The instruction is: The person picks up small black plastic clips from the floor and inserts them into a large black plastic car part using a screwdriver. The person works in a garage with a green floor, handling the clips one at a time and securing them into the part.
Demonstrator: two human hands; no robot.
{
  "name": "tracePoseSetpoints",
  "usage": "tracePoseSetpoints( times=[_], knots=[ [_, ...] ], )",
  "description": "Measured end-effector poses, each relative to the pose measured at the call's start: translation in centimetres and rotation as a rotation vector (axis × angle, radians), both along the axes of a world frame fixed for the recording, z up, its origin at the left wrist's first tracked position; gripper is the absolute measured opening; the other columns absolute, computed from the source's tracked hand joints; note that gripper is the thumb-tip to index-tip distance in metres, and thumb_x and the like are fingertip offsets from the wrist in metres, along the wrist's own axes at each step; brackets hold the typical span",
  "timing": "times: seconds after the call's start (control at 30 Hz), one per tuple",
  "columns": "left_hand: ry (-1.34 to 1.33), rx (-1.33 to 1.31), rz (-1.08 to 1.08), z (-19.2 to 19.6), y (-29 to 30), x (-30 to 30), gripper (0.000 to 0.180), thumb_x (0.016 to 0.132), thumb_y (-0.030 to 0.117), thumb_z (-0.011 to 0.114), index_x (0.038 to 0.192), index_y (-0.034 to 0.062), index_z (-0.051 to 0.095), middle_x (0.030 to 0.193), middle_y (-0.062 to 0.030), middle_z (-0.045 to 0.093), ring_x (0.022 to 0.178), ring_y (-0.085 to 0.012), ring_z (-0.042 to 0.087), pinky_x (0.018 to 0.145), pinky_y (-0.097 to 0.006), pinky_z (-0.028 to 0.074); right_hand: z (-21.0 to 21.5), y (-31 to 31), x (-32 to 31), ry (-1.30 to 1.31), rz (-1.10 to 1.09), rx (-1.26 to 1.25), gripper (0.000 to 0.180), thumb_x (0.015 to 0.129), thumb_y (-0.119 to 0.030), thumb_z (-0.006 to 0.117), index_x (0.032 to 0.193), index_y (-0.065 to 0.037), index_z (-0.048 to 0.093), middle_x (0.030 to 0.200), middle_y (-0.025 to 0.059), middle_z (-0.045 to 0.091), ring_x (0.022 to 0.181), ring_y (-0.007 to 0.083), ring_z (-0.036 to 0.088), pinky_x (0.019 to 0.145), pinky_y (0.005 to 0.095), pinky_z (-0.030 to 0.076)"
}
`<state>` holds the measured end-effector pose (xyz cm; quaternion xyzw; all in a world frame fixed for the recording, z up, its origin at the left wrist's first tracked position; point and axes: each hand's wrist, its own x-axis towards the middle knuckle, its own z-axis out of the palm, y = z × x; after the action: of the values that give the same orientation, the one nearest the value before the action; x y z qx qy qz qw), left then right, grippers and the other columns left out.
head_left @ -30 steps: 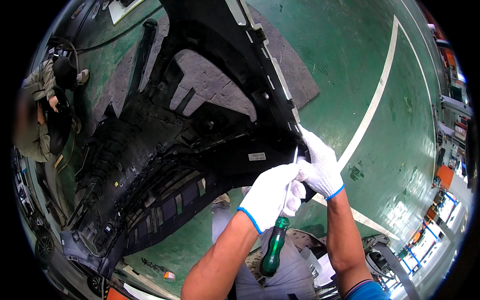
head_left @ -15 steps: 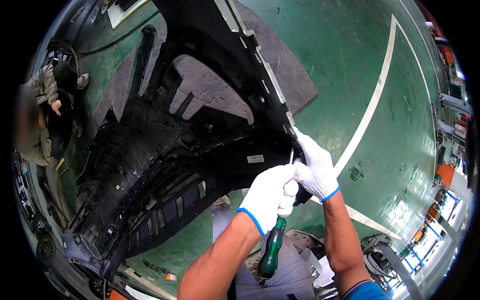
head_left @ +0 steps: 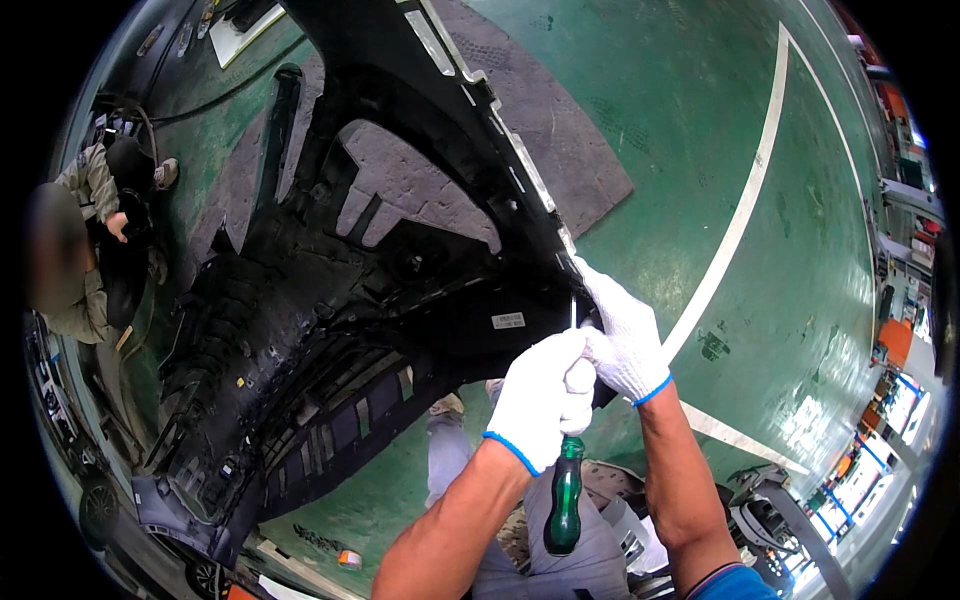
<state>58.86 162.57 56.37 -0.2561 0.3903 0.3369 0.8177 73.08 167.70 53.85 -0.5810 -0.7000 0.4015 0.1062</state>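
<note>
1. Head view: the green-handled screwdriver (head_left: 563,510), shaft at the black panel's (head_left: 455,335) near corner, could slip if pushed off-line, scratching the edge or jabbing the right grip (head_left: 622,340).
2. Left grip (head_left: 545,400): closed around the shaft, above the handle.
3. Right grip: touches the panel's edge; closure unclear, fingers partly hidden.

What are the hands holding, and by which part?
Left hand: the green-handled screwdriver, by its shaft, just above the handle. Right hand: the black bumper, by its near edge.
</note>
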Motion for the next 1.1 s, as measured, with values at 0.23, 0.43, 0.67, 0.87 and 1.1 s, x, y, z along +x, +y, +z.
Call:
tracePoseSetpoints(
  times=[0.23,0.43,0.67,0.87,1.1],
  knots=[
    [0.091,0.068,-0.222,-0.4,-2.0,-1.2,0.025,0.106,0.026,0.055,0.1,0.0052,0.067,0.066,-0.0003,0.06,0.044,-0.0069,0.044,0.037,-0.024,0.03,0.4,0.4,-0.4,-0.014,-0.01,-0.036,0.068,0.077,0.001,0.057,0.144,-0.009,0.058,0.128,0.0221,0.068,0.116,0.0394,0.068,0.1,0.042,0.054],
    [0.813,0.643,-0.444,-0.8,-2.7,-1.3,0.028,0.107,0.024,0.052,0.102,0.0025,0.07,0.066,-0.0023,0.061,0.049,-0.0079,0.051,0.044,-0.025,0.038,0.8,0.8,-0.7,-0.034,0.008,-0.033,0.068,0.078,0.002,0.057,0.145,-0.008,0.056,0.129,0.0225,0.067,0.117,0.0411,0.067,0.102,0.0428,0.054],
    [1.197,1.037,-0.822,-2.2,-1.8,-2.1,0.02,0.087,0.003,0.061,0.106,0.0037,0.065,0.096,-0.0152,0.064,0.082,-0.0352,0.067,0.072,-0.044,0.055,0.8,0.5,-0.4,-0.008,0.009,-0.005,0.067,0.078,0.0,0.059,0.145,-0.009,0.056,0.128,0.0222,0.067,0.115,0.0407,0.068,0.099,0.0435,0.055],
    [1.143,0.985,-0.842,-2.7,-1.4,-2.0,0.022,0.084,0.002,0.063,0.105,0.0039,0.065,0.097,-0.0155,0.064,0.085,-0.0363,0.066,0.074,-0.045,0.054,0.8,0.6,-0.5,-0.008,0.011,0.005,0.068,0.078,0.0,0.059,0.145,-0.009,0.056,0.126,0.0225,0.067,0.114,0.041,0.068,0.098,0.0435,0.055],
    [1.273,1.136,-0.807,-2.8,-1.3,-1.8,0.019,0.101,0.007,0.049,0.103,-0.0016,0.065,0.076,-0.0108,0.06,0.061,-0.0192,0.06,0.059,-0.033,0.049,0.6,0.5,-0.4,-0.01,0.013,0.009,0.068,0.078,-0.001,0.059,0.145,-0.009,0.056,0.127,0.0228,0.067,0.114,0.0414,0.068,0.098,0.0437,0.055]
  ],
)
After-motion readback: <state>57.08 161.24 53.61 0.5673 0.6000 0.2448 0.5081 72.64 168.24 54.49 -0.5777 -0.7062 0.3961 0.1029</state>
